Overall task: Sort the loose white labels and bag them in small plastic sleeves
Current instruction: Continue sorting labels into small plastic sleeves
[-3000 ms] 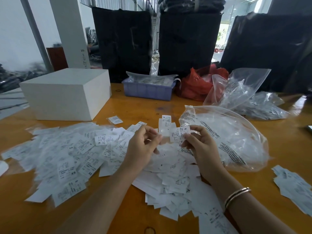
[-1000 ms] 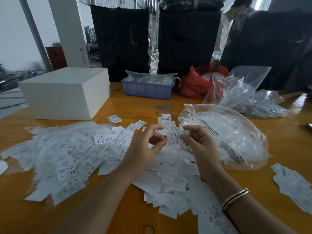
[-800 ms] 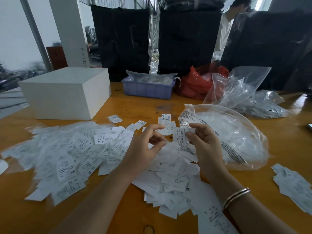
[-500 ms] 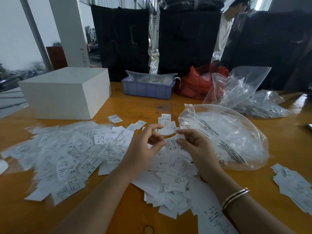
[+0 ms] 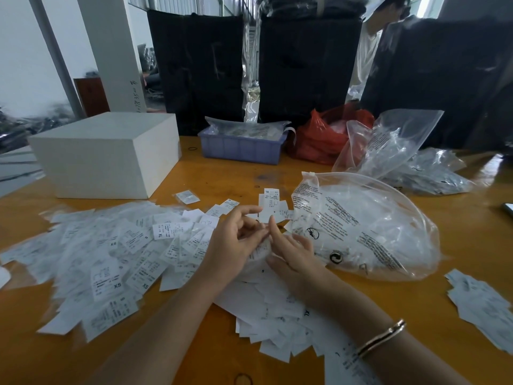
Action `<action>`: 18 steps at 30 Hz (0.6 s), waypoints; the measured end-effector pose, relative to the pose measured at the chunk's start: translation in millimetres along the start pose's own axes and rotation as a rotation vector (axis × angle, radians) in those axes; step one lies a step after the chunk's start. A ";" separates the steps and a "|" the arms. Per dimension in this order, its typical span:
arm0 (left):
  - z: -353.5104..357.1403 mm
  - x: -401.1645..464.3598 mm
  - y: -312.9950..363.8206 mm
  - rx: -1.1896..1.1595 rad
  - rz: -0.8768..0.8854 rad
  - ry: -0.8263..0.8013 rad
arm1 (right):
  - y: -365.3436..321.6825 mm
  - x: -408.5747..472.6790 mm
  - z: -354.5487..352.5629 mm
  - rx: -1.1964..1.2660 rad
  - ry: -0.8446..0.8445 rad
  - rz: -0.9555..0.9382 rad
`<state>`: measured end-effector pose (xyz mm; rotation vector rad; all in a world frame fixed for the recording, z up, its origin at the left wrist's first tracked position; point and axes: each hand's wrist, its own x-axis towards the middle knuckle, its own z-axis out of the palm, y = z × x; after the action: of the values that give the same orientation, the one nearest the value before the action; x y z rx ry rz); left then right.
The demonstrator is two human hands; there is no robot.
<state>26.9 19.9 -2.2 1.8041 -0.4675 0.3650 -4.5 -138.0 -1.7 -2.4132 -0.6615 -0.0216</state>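
Loose white labels (image 5: 122, 254) printed with sizes like XS and XL cover the left and middle of the orange table (image 5: 211, 176). My left hand (image 5: 236, 243) hovers over the pile with its fingers curled round a small bunch of labels (image 5: 259, 250). My right hand (image 5: 294, 251) lies right beside it, index finger straight and touching the left fingertips, the other fingers relaxed on the pile. A large clear plastic bag (image 5: 369, 232) with black print, holding small sleeves, lies just right of my hands.
A white box (image 5: 108, 154) stands at the back left and a blue tray (image 5: 241, 148) behind the pile. A red bag (image 5: 319, 140) and more clear bags (image 5: 394, 145) lie at the back right. Another label heap (image 5: 483, 304) lies at the right edge. A person stands behind the table.
My right hand, which held a single label up, has come down and left against my left hand at the pile. The left hand has barely moved.
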 end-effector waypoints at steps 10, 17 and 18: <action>-20.5 3.7 0.8 0.412 -0.044 0.290 | 24.1 2.2 -25.6 -0.171 0.854 0.023; -38.4 5.2 -10.6 0.911 -0.214 0.306 | 69.4 -11.5 -54.4 -0.385 0.582 0.752; -38.3 4.7 -11.6 0.944 -0.226 0.294 | 71.3 -11.5 -53.8 -0.424 0.505 0.781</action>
<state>36.5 58.9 0.8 2.6155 0.1706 0.7612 26.2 -222.6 -1.3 -2.7381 0.5760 -0.4649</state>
